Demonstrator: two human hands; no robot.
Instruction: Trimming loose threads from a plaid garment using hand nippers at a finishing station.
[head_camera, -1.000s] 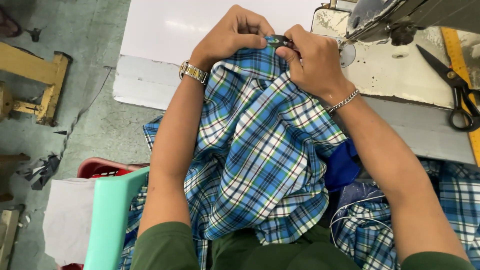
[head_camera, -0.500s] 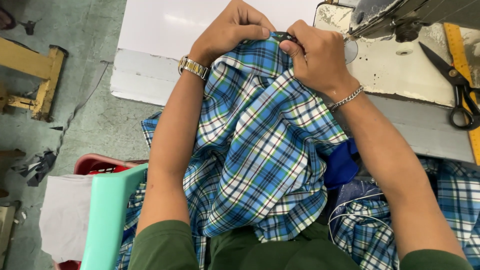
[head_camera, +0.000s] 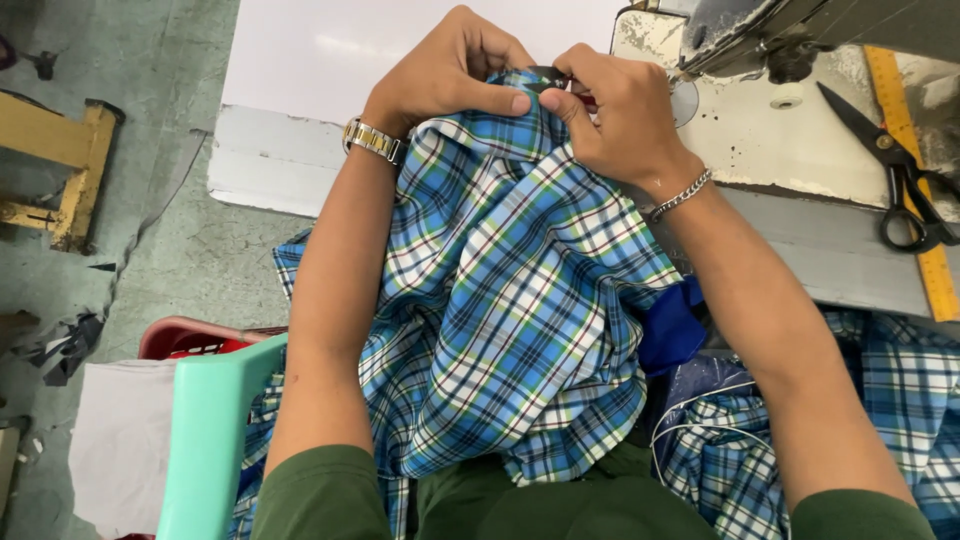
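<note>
Head view looks down on both hands bunched at the far edge of a blue plaid garment (head_camera: 510, 330), which drapes from the person's lap up onto the pale table (head_camera: 400, 60). Left hand (head_camera: 450, 75) is closed, thumb pressed over a fold of the cloth at its top; right hand (head_camera: 620, 110) pinches the same fold from the other side, fingers curled tight on the fabric. Judging by this, the piece is being gathered or aligned just near the sewing machine (head_camera: 760, 40), and no part of it lies under the machine head yet, so stitching looks not begun on this edge. More plaid cloth (head_camera: 880, 380) lies at the right, and black scissors (head_camera: 900, 170) rest on the machine bed beside a yellow ruler (head_camera: 915, 150). What the fingertips grip exactly is hidden by the knuckles; the needle is cut off by the frame's far edge.
</note>
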